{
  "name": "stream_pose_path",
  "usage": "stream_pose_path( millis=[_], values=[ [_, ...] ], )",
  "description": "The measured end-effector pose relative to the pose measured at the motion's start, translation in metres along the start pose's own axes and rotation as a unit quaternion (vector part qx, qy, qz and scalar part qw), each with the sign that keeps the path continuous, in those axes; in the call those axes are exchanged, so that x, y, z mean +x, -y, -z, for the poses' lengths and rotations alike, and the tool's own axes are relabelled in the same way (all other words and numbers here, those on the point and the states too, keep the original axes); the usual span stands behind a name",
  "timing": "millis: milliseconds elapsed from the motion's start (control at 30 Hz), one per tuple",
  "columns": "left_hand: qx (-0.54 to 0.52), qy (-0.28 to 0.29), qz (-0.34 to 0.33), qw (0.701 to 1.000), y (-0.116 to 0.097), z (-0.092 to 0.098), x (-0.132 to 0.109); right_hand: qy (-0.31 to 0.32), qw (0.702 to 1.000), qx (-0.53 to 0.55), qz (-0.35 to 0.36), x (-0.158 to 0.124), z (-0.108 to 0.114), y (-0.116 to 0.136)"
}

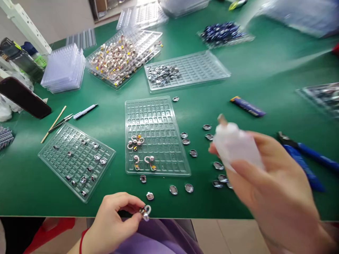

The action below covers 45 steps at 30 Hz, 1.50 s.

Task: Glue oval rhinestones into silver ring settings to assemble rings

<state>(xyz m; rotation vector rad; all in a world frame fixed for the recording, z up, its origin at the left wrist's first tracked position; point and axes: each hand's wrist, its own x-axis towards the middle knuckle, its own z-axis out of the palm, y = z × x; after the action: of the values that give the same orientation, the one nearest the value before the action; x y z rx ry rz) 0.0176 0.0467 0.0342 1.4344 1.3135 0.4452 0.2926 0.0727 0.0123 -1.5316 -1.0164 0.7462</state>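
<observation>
Grips a small hook piece [145,213] in the left hand [116,215], towards half past six at the table edge, thumb and fingertips pressed together on it. Could lose it into the lap or onto the floor, likely through too slight a pinch so close to the edge. Holds a white bottle [237,148] in the right hand [280,187], out at four, clasped round the body, tan tip tilted towards eleven. Might drip on the table [111,109] or the loose stones [173,190] from too hard a squeeze, if filled with liquid; cannot tell the contents. Could also scatter stones between three and six with a careless sweep of the wrist.

Has a clear tray [172,164] in the middle, with more hook pieces in the near left cells, and a second tray [79,148] at half past eight, dotted with stones. Has pliers [302,164] beyond the right hand.

Shows pale lettering on a dark blue tube [247,107] at half past two, too blurred to read; can make out no brand on bottle or pliers. Shows, farther off, a heap of hook pieces [113,58] at eleven and bagged blue beads [222,32] at one, with no legible label.
</observation>
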Motion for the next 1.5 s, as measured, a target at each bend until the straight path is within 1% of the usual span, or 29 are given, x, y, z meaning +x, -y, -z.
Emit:
stream_pose_path(
  millis=[33,67,100,200,267,333,400,467,500,567,600,633,667,733,800,867,933,967,1000,1033,1067,1100,1133,1167,1233,1300,1367,1433,1500],
  values=[
    [-0.025,-0.007,0.007,1.0,0.002,0.0,-0.001,0.01,0.999,0.032,-0.012,0.022,-0.001,0.004],
    [-0.054,-0.014,0.015,0.998,0.005,0.001,-0.003,0.035,0.999,0.033,-0.003,0.045,-0.003,0.005],
    [-0.085,-0.023,0.024,0.996,0.007,0.002,-0.005,0.041,0.999,0.02,-0.001,0.067,-0.005,0.004],
    [-0.181,-0.066,0.052,0.98,0.012,0.005,-0.012,0.027,0.999,-0.024,0.001,0.119,-0.015,-0.01],
    [-0.227,-0.092,0.066,0.967,0.015,0.008,-0.017,0.031,0.998,-0.055,-0.001,0.137,-0.021,-0.02],
    [-0.251,-0.097,0.075,0.96,0.018,0.012,-0.019,0.016,0.996,-0.089,0.006,0.138,-0.023,-0.023],
    [-0.261,-0.092,0.078,0.958,0.022,0.014,-0.019,-0.039,0.991,-0.124,0.038,0.119,-0.022,-0.018],
    [-0.269,-0.097,0.071,0.956,0.025,0.014,-0.017,-0.079,0.981,-0.153,0.092,0.08,-0.022,-0.007],
    [-0.275,-0.104,0.063,0.954,0.027,0.012,-0.016,-0.069,0.977,-0.16,0.123,0.055,-0.024,-0.001],
    [-0.288,-0.113,0.042,0.95,0.029,0.008,-0.014,0.06,0.97,-0.164,0.172,0.001,-0.033,0.008],
    [-0.294,-0.115,0.032,0.948,0.029,0.006,-0.014,0.133,0.957,-0.163,0.201,-0.024,-0.039,0.01],
    [-0.298,-0.117,0.023,0.947,0.029,0.004,-0.013,0.19,0.932,-0.193,0.241,-0.046,-0.046,0.01],
    [-0.3,-0.119,0.018,0.946,0.029,0.002,-0.013,0.199,0.914,-0.226,0.271,-0.064,-0.053,0.008],
    [-0.3,-0.129,0.015,0.945,0.027,0.0,-0.013,0.207,0.895,-0.268,0.289,-0.085,-0.066,0.002],
    [-0.295,-0.14,0.013,0.945,0.025,0.0,-0.014,0.203,0.898,-0.274,0.28,-0.091,-0.073,-0.004],
    [-0.291,-0.15,0.007,0.945,0.024,-0.001,-0.014,0.205,0.903,-0.26,0.274,-0.09,-0.076,-0.007],
    [-0.28,-0.159,-0.01,0.947,0.023,-0.002,-0.015,0.225,0.918,-0.211,0.25,-0.088,-0.075,-0.004],
    [-0.271,-0.164,-0.023,0.948,0.023,-0.003,-0.016,0.242,0.932,-0.166,0.214,-0.087,-0.074,-0.001],
    [-0.257,-0.17,-0.041,0.95,0.023,-0.004,-0.017,0.263,0.946,-0.109,0.156,-0.087,-0.073,0.003],
    [-0.239,-0.177,-0.06,0.953,0.022,-0.005,-0.018,0.283,0.955,-0.042,0.082,-0.087,-0.072,0.007],
    [-0.217,-0.184,-0.084,0.955,0.022,-0.006,-0.019,0.3,0.954,0.027,0.001,-0.087,-0.071,0.011],
    [-0.189,-0.193,-0.108,0.957,0.022,-0.007,-0.02,0.313,0.943,0.089,-0.077,-0.087,-0.071,0.015],
    [-0.158,-0.201,-0.134,0.958,0.022,-0.008,-0.02,0.322,0.925,0.144,-0.143,-0.087,-0.071,0.018],
    [-0.123,-0.206,-0.159,0.958,0.021,-0.008,-0.021,0.329,0.903,0.191,-0.198,-0.087,-0.072,0.02],
    [-0.062,-0.205,-0.203,0.956,0.02,-0.008,-0.021,0.341,0.86,0.265,-0.273,-0.087,-0.073,0.021],
    [-0.026,-0.195,-0.232,0.953,0.019,-0.008,-0.021,0.347,0.826,0.309,-0.32,-0.088,-0.075,0.018],
    [-0.014,-0.189,-0.247,0.95,0.018,-0.008,-0.02,0.348,0.811,0.329,-0.336,-0.09,-0.076,0.015],
    [-0.007,-0.19,-0.253,0.949,0.018,-0.007,-0.02,0.349,0.814,0.326,-0.331,-0.091,-0.076,0.014],
    [0.001,-0.193,-0.26,0.946,0.018,-0.007,-0.02,0.346,0.83,0.308,-0.31,-0.092,-0.077,0.014]
  ],
)
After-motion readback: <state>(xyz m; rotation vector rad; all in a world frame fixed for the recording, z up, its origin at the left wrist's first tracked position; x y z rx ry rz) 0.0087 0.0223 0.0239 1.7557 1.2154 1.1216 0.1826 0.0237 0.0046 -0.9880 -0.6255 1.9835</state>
